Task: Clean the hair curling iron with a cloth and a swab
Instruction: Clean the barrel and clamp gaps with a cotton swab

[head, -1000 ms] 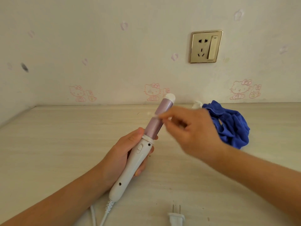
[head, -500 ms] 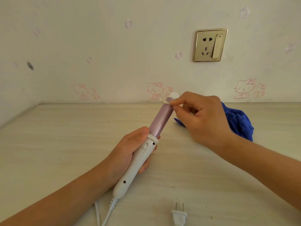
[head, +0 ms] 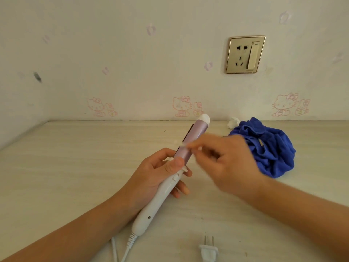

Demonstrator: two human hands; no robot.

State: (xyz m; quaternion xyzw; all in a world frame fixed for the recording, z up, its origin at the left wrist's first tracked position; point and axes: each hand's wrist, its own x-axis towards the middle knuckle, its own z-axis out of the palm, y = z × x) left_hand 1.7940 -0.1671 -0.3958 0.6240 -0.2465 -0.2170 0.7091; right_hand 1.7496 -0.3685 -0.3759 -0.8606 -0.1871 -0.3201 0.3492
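Evidently mid-swabbing, the right hand [head: 226, 163] pinched the cotton swab [head: 184, 144] against the curling iron [head: 197, 130], gripped by the left hand [head: 156, 178]; the next stroke would need light pressure.

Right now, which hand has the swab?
The right hand: it pinches the swab across the purple barrel and is motion-blurred. The left hand only grips the curling iron by its white handle.

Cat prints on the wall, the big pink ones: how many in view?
3, in one row: left print; centre print, near the curling iron tip; right print, above the blue cloth. None looks hidden.
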